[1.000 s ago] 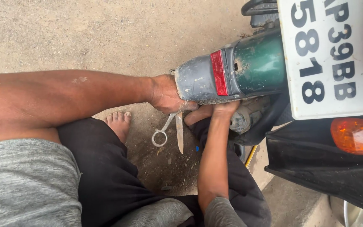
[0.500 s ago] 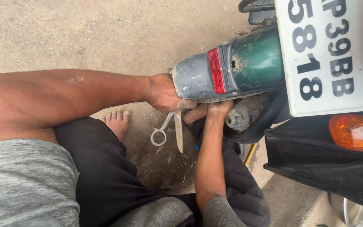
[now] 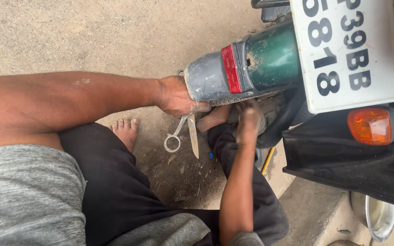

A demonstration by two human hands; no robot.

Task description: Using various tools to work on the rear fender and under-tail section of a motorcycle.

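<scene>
Head view: I look down from the worn camera at a person crouched barefoot at the rear of a motorcycle, both hands up under the tail end.
Left hand: my left hand [image 3: 176, 96] grips the grey lower edge of the rear mudguard [image 3: 233, 70], and its fingers are closed on two slim metal tools at once, a ring spanner [image 3: 175, 135] and a flat blade-like tool [image 3: 193, 135], both hanging down from the fist.
Right hand: my right hand [image 3: 247, 120] reaches up beneath the mudguard against the tyre [image 3: 270, 109]; the fingers are hidden there, so I cannot tell whether they are closed on anything.
Work in hand: the mudguard is mounted on the machine, red reflector [image 3: 230, 68] and white number plate [image 3: 347, 50] in place.
Progress: I judge the job under the guard to be mid-way at most; no loosened bolt or removed part shows, and both tools hang idle in the fist, not on a fastener. Whatever sits under the guard has yet to be freed or tightened, as far as I can see.
Surface: bare, gritty ground [image 3: 92, 32], sandy and pale, darker and littered with small scraps between the legs; a bare foot [image 3: 126, 130] rests on it.
Surroundings: outdoors, in daylight. An orange indicator lamp [image 3: 370, 125] and black bodywork sit at right, a metal bowl [image 3: 379, 216] lies on the ground at the lower right corner.
</scene>
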